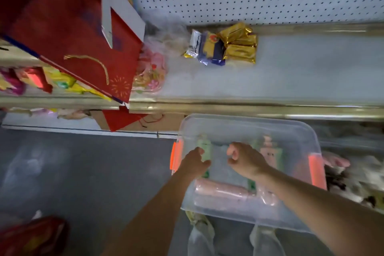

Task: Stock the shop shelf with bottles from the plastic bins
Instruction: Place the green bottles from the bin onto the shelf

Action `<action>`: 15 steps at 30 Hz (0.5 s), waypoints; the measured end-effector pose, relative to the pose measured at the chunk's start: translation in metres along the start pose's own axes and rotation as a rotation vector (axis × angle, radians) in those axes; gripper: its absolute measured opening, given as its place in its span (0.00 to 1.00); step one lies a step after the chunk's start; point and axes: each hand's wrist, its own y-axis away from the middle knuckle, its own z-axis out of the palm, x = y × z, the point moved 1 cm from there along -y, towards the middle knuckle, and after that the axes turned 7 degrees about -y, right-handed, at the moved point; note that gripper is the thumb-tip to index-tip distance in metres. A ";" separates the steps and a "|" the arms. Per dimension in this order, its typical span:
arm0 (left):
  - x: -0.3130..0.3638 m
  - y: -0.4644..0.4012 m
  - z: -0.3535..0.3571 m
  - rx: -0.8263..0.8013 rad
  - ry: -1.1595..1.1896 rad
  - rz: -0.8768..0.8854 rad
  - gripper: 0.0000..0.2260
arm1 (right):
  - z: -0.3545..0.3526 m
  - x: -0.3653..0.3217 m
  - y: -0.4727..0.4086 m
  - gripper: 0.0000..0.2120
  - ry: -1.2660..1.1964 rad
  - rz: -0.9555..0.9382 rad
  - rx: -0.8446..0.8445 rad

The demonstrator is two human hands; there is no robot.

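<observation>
A clear plastic bin (245, 122) with orange handles stands on the floor below the shelf front. Inside it my left hand (195, 162) grips a pale green bottle (204, 147) that stands upright near the bin's left wall. My right hand (244, 158) hovers in the middle of the bin with its fingers curled and nothing visible in them. A pink bottle (270, 153) stands to its right. Another pink bottle (224, 190) lies on its side along the bin's near wall. The white shelf (291, 68) stretches above the bin. The view is blurred.
Gold and blue foil packets (226, 45) lie at the back of the shelf by the pegboard. A red gift bag (72, 33) leans over the shelf's left end beside a pink packet (151, 72). Grey floor lies to the left, and a red bag (35, 235) sits bottom left.
</observation>
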 end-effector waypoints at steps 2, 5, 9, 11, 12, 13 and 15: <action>-0.011 -0.018 0.016 -0.042 0.018 -0.051 0.25 | 0.026 0.010 -0.016 0.12 -0.055 0.042 -0.050; -0.024 -0.041 0.035 -0.063 0.079 -0.160 0.27 | 0.059 0.020 -0.038 0.14 -0.137 0.114 -0.097; -0.034 -0.059 0.061 -0.045 0.125 -0.245 0.23 | 0.093 0.026 -0.071 0.17 -0.358 0.209 -0.114; -0.036 -0.066 0.071 -0.030 0.120 -0.261 0.23 | 0.102 0.026 -0.086 0.20 -0.449 0.263 -0.070; -0.036 -0.069 0.074 -0.026 0.104 -0.263 0.23 | 0.104 0.024 -0.093 0.21 -0.467 0.291 -0.046; -0.037 -0.072 0.077 -0.026 0.075 -0.263 0.24 | 0.105 0.022 -0.098 0.20 -0.475 0.315 -0.031; -0.037 -0.075 0.082 -0.033 -0.001 -0.265 0.26 | 0.107 0.018 -0.111 0.19 -0.507 0.322 -0.036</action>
